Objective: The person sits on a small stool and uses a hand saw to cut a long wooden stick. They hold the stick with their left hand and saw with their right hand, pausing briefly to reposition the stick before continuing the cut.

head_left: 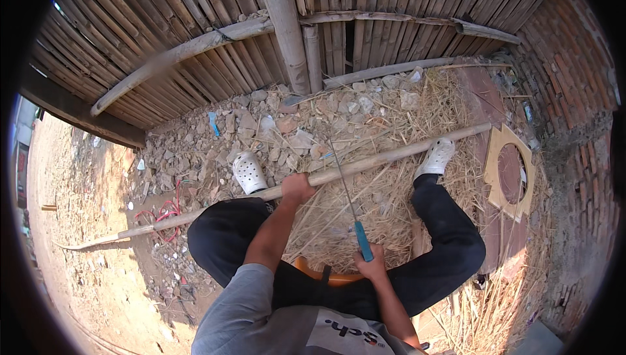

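Note:
A long wooden pole (391,157) lies slantwise in front of me, its thin, bent end at the left and its thicker end at the far right. My left hand (298,187) is closed around its middle, just right of my left knee. In my right hand (372,262) is the teal handle of a hand saw (353,205). Its long thin blade, seen nearly edge-on, points away from me and crosses the pole right of my left hand. Whether the teeth touch the wood, I cannot tell. Both feet wear white clogs (248,171), close to the pole.
A bamboo wall (228,55) with poles stands ahead, a brick wall (574,87) at the right. Rubble (248,117) and dry straw (372,205) cover the ground. A yellowish board with a round hole (493,166) lies right; red cord (171,210) lies left. Something orange (339,280) shows between my legs.

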The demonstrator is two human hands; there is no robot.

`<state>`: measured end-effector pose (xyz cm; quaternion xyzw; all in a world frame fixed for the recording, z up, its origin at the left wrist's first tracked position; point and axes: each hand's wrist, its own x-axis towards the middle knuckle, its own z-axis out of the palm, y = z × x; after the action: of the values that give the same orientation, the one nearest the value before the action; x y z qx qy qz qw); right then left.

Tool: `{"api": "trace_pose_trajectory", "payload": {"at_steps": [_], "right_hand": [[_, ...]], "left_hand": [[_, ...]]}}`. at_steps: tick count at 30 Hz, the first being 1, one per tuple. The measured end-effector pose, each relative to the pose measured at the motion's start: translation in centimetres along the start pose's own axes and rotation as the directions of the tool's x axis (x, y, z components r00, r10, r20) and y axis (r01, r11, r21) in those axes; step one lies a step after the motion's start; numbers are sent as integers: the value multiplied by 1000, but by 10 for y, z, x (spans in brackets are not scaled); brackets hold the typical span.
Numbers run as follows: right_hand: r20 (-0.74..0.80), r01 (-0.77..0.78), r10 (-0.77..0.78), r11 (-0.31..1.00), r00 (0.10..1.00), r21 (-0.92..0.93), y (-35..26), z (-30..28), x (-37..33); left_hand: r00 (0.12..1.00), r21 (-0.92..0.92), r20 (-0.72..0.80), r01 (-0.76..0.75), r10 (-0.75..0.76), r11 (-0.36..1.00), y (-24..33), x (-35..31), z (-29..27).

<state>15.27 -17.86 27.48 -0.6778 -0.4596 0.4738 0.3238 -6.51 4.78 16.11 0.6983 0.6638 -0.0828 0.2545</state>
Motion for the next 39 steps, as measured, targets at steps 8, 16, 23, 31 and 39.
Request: {"api": "trace_pose_trajectory", "payload": {"at_steps": [8, 16, 23, 31, 39], "right_hand": [[-4, 18, -18, 999, 1000, -44, 0, -35, -115], [255, 31, 11, 986, 967, -162, 2, -12, -104], [-1, -137, 137, 991, 991, 0, 22, -88, -152], [-144, 20, -8, 997, 990, 79, 30, 12, 14], [-37, -27, 28, 1000, 999, 10, 5, -31, -80]], "left_hand": [[1000, -4, -11, 9, -9, 1000, 3, 1, 21], [1000, 22, -9, 7, -6, 1000, 21, 20, 32], [999, 12, -35, -19, 19, 1000, 26, -3, 76], [999, 25, -16, -27, 28, 999, 12, 12, 52], [1000, 15, -28, 1, -1, 1000, 24, 45, 35]]}}
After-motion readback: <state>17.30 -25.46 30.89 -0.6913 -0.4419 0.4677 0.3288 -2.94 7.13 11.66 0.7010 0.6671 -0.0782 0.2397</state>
